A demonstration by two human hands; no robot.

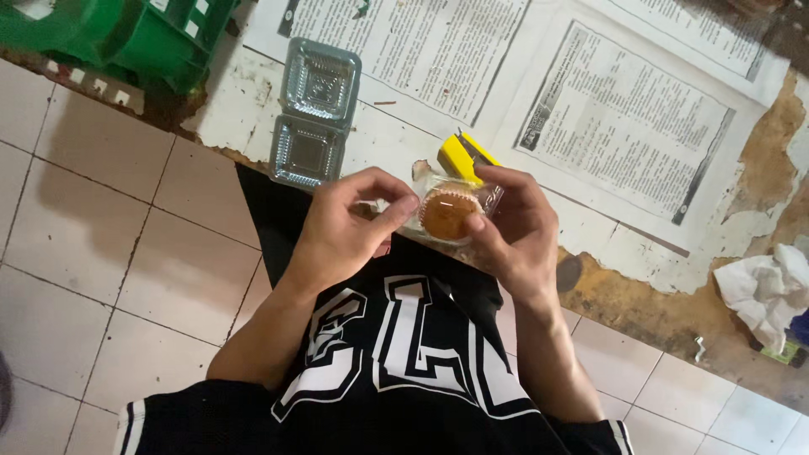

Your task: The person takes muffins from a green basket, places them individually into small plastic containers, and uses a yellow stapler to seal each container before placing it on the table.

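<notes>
Orange-brown cupcake (445,214), yellow stapler (460,157), green crate (126,34), black-and-white lettered shirt (396,354), clear ribbed container (313,114).

You have two hands in view, the left hand (341,232) and the right hand (518,236). Between them sits one brown muffin (445,216) inside one clear plastic box (489,200). One open empty clamshell (313,114), one yellow stapler (462,157), one green crate (126,34), and one crumpled white cloth (768,291) lie around you.

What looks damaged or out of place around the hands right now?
The table is worn: its white surface has peeled to bare brown along the near edge and at right. A crumpled white cloth lies there. The small cake in its clear box, held by both hands, looks intact.
</notes>
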